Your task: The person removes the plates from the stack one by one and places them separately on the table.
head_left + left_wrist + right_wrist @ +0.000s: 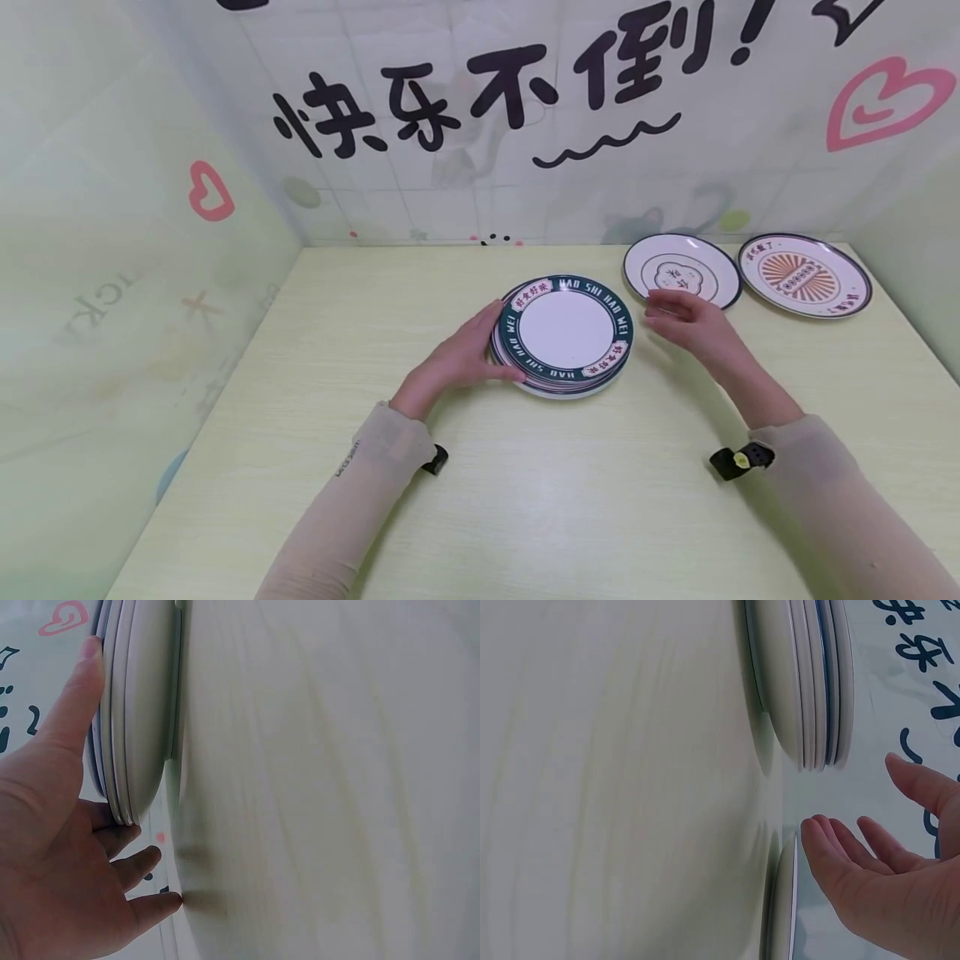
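Several plates form a stack (566,329) near the table's middle. The top plate has a dark green rim with white lettering and a plain white centre. Against the stack's left side rests my left hand (468,354), its thumb along the near rim and its fingers partly hidden behind the plates. In the left wrist view the fingers (139,862) are spread beside the plate edges. My right hand (690,321) hovers to the right of the stack, holding nothing, fingers slightly bent and thumb apart. It overlaps the near edge of a white plate (660,254) with a dark rim.
Farther right, close to the back wall, lies another plate (798,275) with an orange sunburst pattern. The pale wooden table (570,500) meets a printed back wall (420,200) and side walls.
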### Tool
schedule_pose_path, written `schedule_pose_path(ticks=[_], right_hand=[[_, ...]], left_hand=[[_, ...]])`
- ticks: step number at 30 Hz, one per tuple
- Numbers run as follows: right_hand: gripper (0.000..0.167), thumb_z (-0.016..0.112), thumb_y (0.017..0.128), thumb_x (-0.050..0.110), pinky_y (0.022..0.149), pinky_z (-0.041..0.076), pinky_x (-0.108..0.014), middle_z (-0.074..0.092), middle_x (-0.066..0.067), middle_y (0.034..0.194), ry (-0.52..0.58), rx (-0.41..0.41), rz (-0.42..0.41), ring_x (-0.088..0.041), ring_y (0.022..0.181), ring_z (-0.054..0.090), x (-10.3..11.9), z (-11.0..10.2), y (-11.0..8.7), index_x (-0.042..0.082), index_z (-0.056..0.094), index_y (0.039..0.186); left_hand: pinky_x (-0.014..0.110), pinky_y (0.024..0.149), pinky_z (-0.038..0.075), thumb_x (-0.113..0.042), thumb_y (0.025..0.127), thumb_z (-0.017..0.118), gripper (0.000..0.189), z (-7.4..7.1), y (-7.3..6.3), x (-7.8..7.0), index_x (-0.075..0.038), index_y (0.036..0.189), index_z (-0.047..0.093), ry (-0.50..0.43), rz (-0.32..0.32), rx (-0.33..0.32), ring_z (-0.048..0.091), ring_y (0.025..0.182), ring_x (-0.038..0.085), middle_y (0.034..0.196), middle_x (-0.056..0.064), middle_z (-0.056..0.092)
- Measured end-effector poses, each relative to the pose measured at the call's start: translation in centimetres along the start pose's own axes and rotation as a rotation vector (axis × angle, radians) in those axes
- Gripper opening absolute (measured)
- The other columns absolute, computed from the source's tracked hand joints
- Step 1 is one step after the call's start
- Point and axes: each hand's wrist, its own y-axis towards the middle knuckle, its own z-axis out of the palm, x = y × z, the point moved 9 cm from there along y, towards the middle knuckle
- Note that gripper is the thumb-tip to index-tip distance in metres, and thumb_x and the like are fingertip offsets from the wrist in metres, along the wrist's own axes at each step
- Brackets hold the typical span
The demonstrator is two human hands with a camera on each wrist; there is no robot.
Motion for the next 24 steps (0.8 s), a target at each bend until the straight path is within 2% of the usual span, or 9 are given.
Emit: schedule_pose_path(ticks=[3, 5, 7, 10, 24], right_hand=[[0.064, 0.065, 0.097, 0.018, 0.088, 0.052, -0.007, 0.060, 0.024, 0.117, -0.042, 0.015, 0.014, 0.016, 0.100, 0.060, 0.0, 0.4, 0.0, -0.001, 0.036, 0.151], [0.062, 0.064, 0.098, 0.018, 0.088, 0.051, -0.006, 0.061, 0.007, 0.131, -0.059, 0.025, 0.019, 0.016, 0.100, 0.060, 0.0, 0.7, 0.0, 0.001, 0.037, 0.151], [0.061, 0.063, 0.098, 0.017, 0.089, 0.051, -0.007, 0.054, -0.009, 0.144, -0.059, 0.035, 0.015, 0.015, 0.101, 0.060, 0.1, 1.0, 0.0, 0.002, 0.037, 0.151], [0.060, 0.062, 0.099, 0.015, 0.090, 0.051, -0.007, 0.042, -0.024, 0.153, -0.053, 0.047, 0.005, 0.015, 0.101, 0.060, 0.2, 1.4, 0.0, 0.000, 0.036, 0.151], [0.064, 0.065, 0.096, 0.013, 0.086, 0.052, -0.006, 0.043, -0.026, 0.152, -0.073, 0.050, 0.024, 0.017, 0.094, 0.059, 0.4, 2.6, 0.4, -0.002, 0.036, 0.151]], left_hand=[[0.044, 0.128, 0.019, -0.058, 0.073, 0.082, 0.126, 0.0, 0.0, 0.0, -0.017, 0.162, 0.002, -0.002, 0.001, 0.001, 0.009, 0.157, 0.024, 0.170, 0.003, 0.005], [0.044, 0.128, 0.019, -0.058, 0.073, 0.082, 0.126, 0.0, 0.0, 0.0, -0.017, 0.162, 0.002, -0.003, 0.002, 0.001, 0.009, 0.157, 0.024, 0.170, 0.003, 0.005], [0.044, 0.128, 0.019, -0.058, 0.073, 0.082, 0.126, 0.0, 0.0, -0.1, -0.017, 0.162, 0.002, -0.002, 0.001, 0.001, 0.009, 0.157, 0.024, 0.170, 0.003, 0.005], [0.044, 0.128, 0.019, -0.058, 0.073, 0.081, 0.126, 0.0, 0.0, -0.1, -0.017, 0.162, 0.002, 0.001, 0.000, 0.002, 0.009, 0.157, 0.024, 0.170, 0.003, 0.005], [0.045, 0.128, 0.020, -0.059, 0.072, 0.082, 0.127, -0.1, -0.1, 0.0, -0.017, 0.162, 0.003, -0.003, 0.006, -0.008, 0.011, 0.157, 0.025, 0.170, 0.004, 0.006]])
